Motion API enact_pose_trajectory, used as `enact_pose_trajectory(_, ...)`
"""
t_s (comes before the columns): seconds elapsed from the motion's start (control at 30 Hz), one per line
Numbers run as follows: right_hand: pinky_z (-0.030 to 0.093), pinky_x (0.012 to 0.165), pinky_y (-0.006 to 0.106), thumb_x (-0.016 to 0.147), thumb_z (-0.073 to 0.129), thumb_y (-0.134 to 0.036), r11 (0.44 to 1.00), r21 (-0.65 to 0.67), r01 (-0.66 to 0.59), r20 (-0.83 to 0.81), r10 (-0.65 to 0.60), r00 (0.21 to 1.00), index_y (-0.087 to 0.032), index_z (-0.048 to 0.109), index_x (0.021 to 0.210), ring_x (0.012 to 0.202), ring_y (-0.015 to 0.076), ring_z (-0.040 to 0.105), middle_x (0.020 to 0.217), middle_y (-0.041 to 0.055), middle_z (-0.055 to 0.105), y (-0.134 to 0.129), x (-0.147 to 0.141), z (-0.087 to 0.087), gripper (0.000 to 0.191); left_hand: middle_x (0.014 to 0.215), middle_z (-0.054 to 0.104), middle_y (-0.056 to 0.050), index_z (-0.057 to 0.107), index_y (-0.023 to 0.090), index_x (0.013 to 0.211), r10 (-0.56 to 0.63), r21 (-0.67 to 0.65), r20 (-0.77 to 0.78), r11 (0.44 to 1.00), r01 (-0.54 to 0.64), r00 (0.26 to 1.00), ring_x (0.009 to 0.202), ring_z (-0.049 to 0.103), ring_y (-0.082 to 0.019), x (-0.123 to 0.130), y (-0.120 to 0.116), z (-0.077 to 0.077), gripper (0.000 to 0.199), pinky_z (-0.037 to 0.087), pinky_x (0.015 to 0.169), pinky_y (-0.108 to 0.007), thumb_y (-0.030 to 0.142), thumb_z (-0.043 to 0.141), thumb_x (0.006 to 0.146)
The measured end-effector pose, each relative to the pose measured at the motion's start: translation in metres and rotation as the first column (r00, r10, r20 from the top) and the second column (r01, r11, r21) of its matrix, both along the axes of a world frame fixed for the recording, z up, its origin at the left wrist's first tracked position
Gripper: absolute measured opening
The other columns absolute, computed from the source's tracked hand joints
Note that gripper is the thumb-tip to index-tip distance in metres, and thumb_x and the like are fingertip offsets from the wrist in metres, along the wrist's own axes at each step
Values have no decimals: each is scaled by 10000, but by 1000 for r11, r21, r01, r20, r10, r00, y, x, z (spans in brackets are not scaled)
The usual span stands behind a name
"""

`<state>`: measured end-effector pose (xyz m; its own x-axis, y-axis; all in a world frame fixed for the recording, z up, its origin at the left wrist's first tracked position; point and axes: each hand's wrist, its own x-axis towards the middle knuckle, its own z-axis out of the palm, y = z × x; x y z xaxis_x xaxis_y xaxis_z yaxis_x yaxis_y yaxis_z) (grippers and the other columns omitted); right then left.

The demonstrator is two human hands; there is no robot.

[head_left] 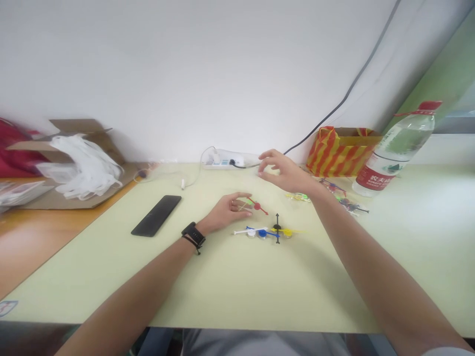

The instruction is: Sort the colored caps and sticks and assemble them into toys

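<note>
Reaching the left hand (pixel 232 210) in over the pale tabletop (pixel 222 282), curving its fingers and parting them from the thumb, and bringing them right beside the red arrow piece (pixel 257 206) and the green piece (pixel 250 201); not being able to tell whether pinching either. Holding the right hand (pixel 282 170) raised, bending its fingers loosely, spreading them a little, and parting them from the thumb, with nothing visible between. Seeing the white arrow piece (pixel 251 232), the blue arrow piece (pixel 262 233), the black arrow piece (pixel 277 227) and the yellow arrow piece (pixel 287 232) lying close together in a row, just nearer the front edge than the red one. Looking across a wide stretch of tabletop between that row and the front edge, and a narrower gap between the left hand and the black phone (pixel 156 216). Running the right forearm beside the jumbled pieces (pixel 345 195), with the striped bag (pixel 343 153) and the water bottle (pixel 395 153) standing close behind. Finding the power strip (pixel 222 159) bordering the far side by the wall (pixel 185 74), and the cardboard box (pixel 100 198) with white straps (pixel 83 163) bounding the far left.
</note>
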<state>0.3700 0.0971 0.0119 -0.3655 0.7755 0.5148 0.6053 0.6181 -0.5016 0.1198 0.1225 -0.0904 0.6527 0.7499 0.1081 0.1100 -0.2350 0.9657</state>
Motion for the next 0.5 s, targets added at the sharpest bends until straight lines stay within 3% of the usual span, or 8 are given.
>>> enact_pose_trajectory(0.2,485,1010,519,951,631,-326,1000,29,0,-1,0,1000,-236,714,943,1237,316,558,1307,115,581,-7,-2,7,123,1290,721,-180,604,178,1384,-25,-71,23,997,26,999,1196,696,-330,-1,0,2,750,558,1035,-501,338,921,723)
enact_pose_trajectory(0.33,428,1069,527,981,608,-294,992,90,-87,55,82,995,-244,719,972,1306,312,495,1341,113,554,-10,-14,5,122,1318,706,-175,596,199,1391,-50,-104,41,993,54,998,1220,679,-320,0,-2,4,720,544,1044,-500,335,902,753)
enact_pose_trajectory(0.5,392,1111,511,969,623,-260,975,146,-170,89,158,983,-262,710,1041,1295,293,502,1351,99,551,-12,-26,1,113,1175,767,-143,721,164,1138,-41,-19,29,999,42,999,1130,710,-295,7,-6,1,408,542,1014,-448,393,839,822)
